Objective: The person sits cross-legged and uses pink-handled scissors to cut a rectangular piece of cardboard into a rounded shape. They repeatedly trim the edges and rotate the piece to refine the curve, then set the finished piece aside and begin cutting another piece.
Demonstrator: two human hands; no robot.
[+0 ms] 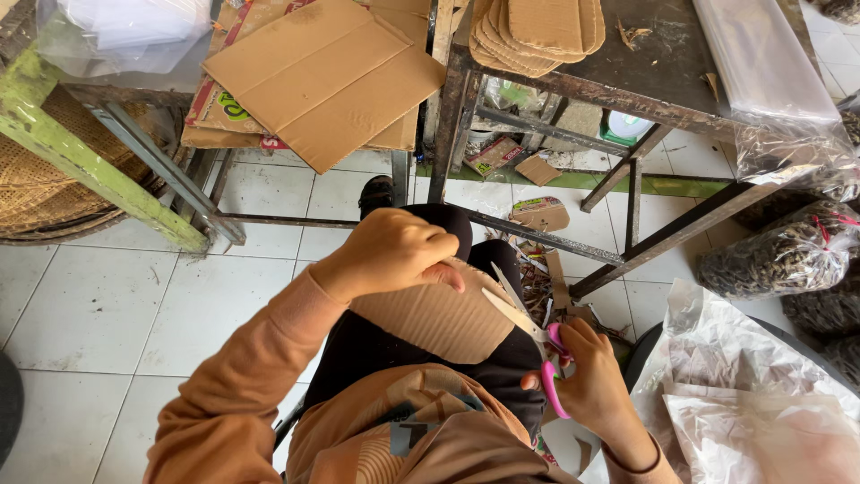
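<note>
Pink-handled scissors (537, 345) gripped in my right hand (593, 381), blades open, brown corrugated cardboard piece (439, 318) pinched in my left hand (390, 251).

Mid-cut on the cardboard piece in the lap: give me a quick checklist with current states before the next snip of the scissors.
1. Left hand grips the cardboard piece at its top edge: ok.
2. Right hand in the pink handles of the scissors: ok.
3. Blades open at the piece's right edge: ok.
4. Left fingers away from the blades: ok, but close.
5. Cut line marked on the piece: cannot tell.
6. Offcuts on the tiled floor by the feet: not ok, cluttered.
</note>
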